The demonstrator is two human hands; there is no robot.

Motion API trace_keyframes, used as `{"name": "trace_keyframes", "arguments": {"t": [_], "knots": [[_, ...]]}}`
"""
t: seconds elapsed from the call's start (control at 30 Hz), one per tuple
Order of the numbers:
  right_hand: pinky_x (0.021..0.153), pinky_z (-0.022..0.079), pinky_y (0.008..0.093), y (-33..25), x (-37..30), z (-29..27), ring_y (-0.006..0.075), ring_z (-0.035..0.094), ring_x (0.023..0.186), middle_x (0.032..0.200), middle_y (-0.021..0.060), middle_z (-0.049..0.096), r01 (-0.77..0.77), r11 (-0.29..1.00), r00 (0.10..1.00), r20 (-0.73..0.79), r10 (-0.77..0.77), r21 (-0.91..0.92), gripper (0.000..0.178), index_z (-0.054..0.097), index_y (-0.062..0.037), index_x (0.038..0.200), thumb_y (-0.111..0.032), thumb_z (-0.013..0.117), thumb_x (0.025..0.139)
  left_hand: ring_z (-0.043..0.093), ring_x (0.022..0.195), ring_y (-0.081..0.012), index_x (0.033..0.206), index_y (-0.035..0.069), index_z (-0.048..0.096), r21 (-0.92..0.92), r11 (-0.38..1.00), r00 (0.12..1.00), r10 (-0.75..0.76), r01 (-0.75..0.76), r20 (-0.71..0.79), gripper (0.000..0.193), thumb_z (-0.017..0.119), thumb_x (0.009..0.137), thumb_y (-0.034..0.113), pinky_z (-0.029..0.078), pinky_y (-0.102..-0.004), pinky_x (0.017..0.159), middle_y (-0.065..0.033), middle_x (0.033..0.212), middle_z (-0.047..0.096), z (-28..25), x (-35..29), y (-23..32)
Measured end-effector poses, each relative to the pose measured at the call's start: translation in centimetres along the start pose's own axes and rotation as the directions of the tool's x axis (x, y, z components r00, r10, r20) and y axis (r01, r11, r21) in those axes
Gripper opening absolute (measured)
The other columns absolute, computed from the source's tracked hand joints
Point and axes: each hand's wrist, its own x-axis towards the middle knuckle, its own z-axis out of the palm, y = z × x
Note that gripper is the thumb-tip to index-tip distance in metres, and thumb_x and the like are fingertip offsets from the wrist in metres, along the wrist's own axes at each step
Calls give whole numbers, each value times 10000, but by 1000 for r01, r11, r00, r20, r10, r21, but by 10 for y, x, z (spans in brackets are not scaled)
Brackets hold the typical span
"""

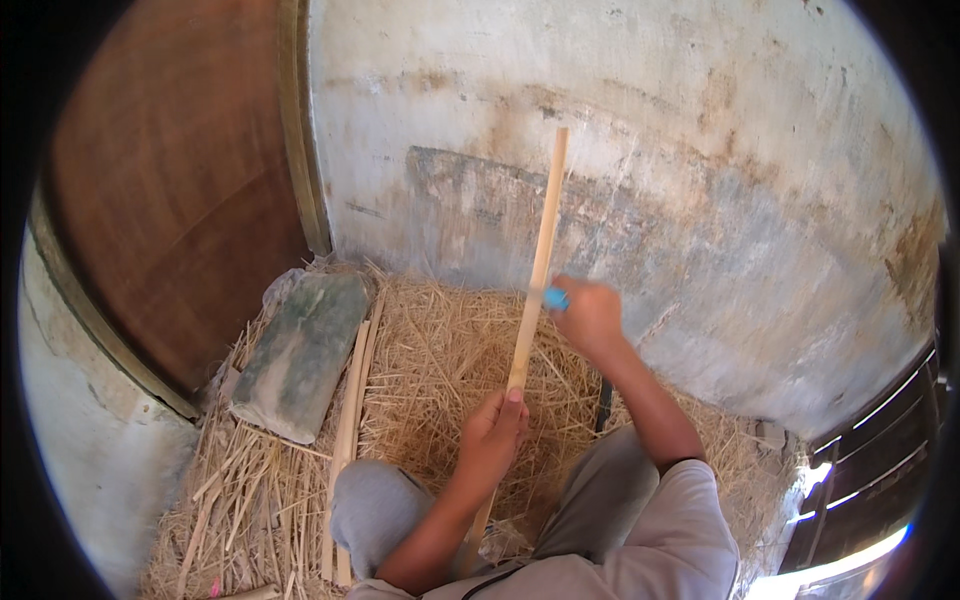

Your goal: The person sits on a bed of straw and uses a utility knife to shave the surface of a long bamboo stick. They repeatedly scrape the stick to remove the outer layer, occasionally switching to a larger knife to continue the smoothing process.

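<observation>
A long, pale strip of bamboo or wood (548,220) stands tilted in front of me, its top leaning slightly right and its lower end passing down between my legs. My left hand (492,432) is closed around its lower half, the thumb lying along it. Higher up, my right hand (592,315) grips a small blue-handled tool (556,298). A thin, blurred blade seems to reach from the handle across the strip; its exact shape cannot be made out.
Straw-like shavings (430,330) cover the floor. A grey stone slab (300,355) lies at left, with long pale strips (350,420) beside it. A dark thin object (604,405) is near my right knee. Ahead rises a stained wall (720,190); a brown door (180,180) stands left.
</observation>
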Motion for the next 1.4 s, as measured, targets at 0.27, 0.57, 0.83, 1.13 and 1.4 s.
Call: {"name": "trace_keyframes", "arguments": {"t": [0.27,0.57,0.83,1.13,1.4], "knots": [[489,469,412,-15,-49,23,294,619,537,647,58,614,83,996,996,27,-83,11,146,573,-129,778,-91,713,784,438,578,-49,860,51,573,346,916,954,264,-202,-140,377,501,1073,354,367,-259,526,19,653,493,-2,3,-11],[436,421,362,-12,-12,36,244,566,462,600,48,571,235,960,933,-242,-266,-150,210,544,-130,734,-39,624,905,466,547,-80,860,26,584,446,860,916,358,-248,-182,363,492,1078,301,392,-300,516,-23,613,512,-2,-2,-1],[479,465,404,-15,12,58,281,609,512,629,76,618,-51,993,988,-152,35,-105,154,576,-105,755,-98,623,902,488,525,-113,856,18,573,524,818,888,402,-238,-225,351,500,1074,283,402,-331,508,-56,611,537,-7,-1,-1],[695,563,491,76,132,10,376,727,813,861,189,728,-441,855,897,-141,418,-273,175,738,-88,849,-127,567,855,459,514,-103,866,21,556,503,819,934,352,-276,-62,336,492,1079,273,397,-337,496,-59,598,509,11,-13,-15],[776,577,457,150,168,-27,368,728,977,1064,197,739,-689,721,725,-109,680,-79,227,746,-24,997,-177,615,893,476,549,-91,881,29,545,523,809,958,279,-269,61,350,485,1081,310,394,-304,505,-42,621,515,37,-35,-6]]}}
